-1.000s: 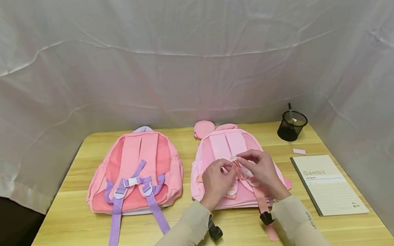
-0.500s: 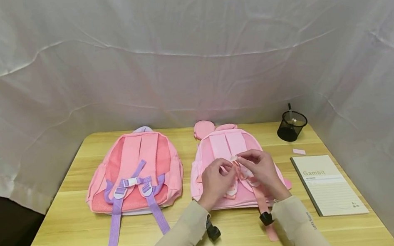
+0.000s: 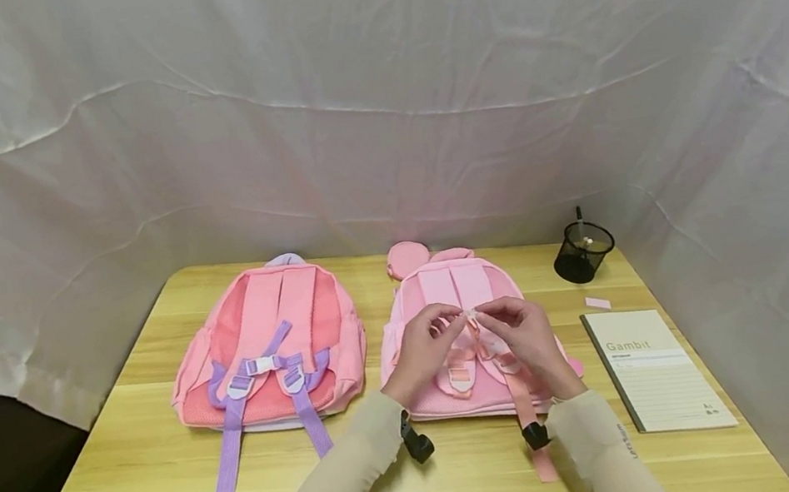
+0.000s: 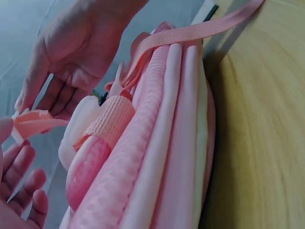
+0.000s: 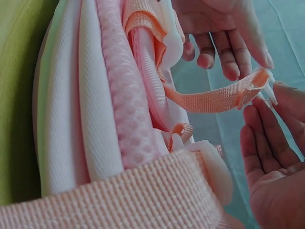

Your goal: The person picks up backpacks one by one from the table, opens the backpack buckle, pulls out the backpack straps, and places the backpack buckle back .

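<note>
A light pink backpack [image 3: 415, 300] lies with its shoulder straps facing up. My left hand [image 3: 421, 356] and right hand [image 3: 529, 340] meet over its middle, thumbs and fingertips pinching a small white plastic buckle [image 3: 471, 316] from either side. An orange webbing strap [image 5: 205, 101] runs from the buckle down to the pack, lifted clear of it. Fingertips partly cover the buckle, so I cannot tell whether its halves are joined. White strap adjusters [image 3: 460, 376] sit below the hands, and a loose orange strap end [image 3: 545, 464] hangs over the near side.
To the left lies a coral backpack [image 3: 324, 315] with purple straps [image 3: 227, 488] and a white buckle [image 3: 262, 364]. At right are a notebook [image 3: 654, 369], a small pink card [image 3: 598, 303] and a black mesh pen cup [image 3: 578, 262] on the wooden table [image 3: 169, 471]. Grey curtains surround it.
My left hand has shifted slightly up and away from the near side, uncovering the left strap adjuster. Its fingers now sit higher, at the buckle. The right hand has barely moved.
</note>
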Tool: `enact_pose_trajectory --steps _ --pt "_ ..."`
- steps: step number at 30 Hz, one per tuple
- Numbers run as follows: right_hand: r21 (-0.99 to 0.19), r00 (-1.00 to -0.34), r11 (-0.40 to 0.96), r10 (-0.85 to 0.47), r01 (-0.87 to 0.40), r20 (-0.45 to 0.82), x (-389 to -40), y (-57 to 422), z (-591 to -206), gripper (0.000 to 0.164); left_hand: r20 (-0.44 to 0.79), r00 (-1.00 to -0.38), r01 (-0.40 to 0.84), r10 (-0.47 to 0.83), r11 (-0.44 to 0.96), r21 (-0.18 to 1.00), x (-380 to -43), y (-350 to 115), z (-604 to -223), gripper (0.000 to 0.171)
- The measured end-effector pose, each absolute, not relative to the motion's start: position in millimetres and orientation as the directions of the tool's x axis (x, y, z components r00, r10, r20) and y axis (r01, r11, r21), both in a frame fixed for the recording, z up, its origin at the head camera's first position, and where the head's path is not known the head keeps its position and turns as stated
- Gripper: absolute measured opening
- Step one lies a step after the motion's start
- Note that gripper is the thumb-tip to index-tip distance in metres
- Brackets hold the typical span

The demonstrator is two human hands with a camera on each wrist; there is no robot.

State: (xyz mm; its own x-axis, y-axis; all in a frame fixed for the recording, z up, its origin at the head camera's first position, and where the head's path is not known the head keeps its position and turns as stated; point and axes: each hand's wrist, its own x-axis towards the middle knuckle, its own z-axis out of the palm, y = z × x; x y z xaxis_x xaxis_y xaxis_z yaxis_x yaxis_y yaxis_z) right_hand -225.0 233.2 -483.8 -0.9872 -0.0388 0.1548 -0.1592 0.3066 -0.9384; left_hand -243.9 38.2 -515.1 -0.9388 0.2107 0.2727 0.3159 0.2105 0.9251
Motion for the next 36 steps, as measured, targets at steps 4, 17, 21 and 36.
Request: enact_pose_trajectory --steps 4,17,21,36 --pt "-0.94 -0.985 0.293 -0.052 -0.174 0.166 -225 232 -485 0.033 0.258 -0.939 0.296 0.227 0.158 0.942 -247 38 -520 0.023" --pt "-0.886 -0.991 0.444 -0.075 -0.134 0.112 -221 229 -493 0.034 0.221 -0.96 0.233 0.174 0.048 0.971 -247 37 -526 0.023" --pt "-0.866 -0.99 0.478 -0.06 -0.143 0.13 -220 226 -492 0.031 0.225 -0.959 0.236 0.172 0.048 0.97 -246 36 -527 0.023" --pt "-0.883 -0.959 0.389 -0.005 -0.262 0.282 -213 220 -476 0.021 0.247 -0.949 0.264 0.197 0.067 0.962 -246 34 -529 0.024"
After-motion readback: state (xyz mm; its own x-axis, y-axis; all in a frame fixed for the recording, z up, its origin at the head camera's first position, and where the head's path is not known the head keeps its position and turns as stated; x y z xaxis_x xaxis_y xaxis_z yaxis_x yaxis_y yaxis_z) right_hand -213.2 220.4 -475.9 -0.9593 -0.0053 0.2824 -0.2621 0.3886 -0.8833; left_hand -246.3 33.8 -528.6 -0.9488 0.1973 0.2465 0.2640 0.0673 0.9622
